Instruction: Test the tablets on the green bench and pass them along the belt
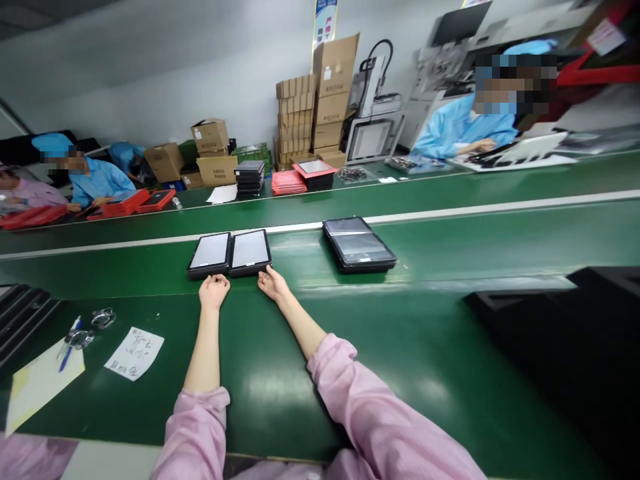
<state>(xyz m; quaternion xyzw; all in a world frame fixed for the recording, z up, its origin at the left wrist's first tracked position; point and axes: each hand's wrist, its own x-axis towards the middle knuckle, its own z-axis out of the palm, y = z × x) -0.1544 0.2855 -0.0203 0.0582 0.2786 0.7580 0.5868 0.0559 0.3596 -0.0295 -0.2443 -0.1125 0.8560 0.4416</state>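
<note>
Two black tablets lie side by side on the green belt, the left tablet [209,254] and the right tablet [250,252], screens up. My left hand [214,291] rests just below the left tablet's near edge, fingers curled loosely, holding nothing. My right hand [273,283] sits at the near right corner of the right tablet, fingertips touching its edge, fingers partly curled. Both arms reach forward in pink sleeves.
Another stack of tablets [359,244] lies to the right on the belt. A paper note [135,353], pen [67,342] and yellow sheet [40,383] lie at left. A black tray [560,333] sits at right. Workers in blue sit across, by boxes [325,100].
</note>
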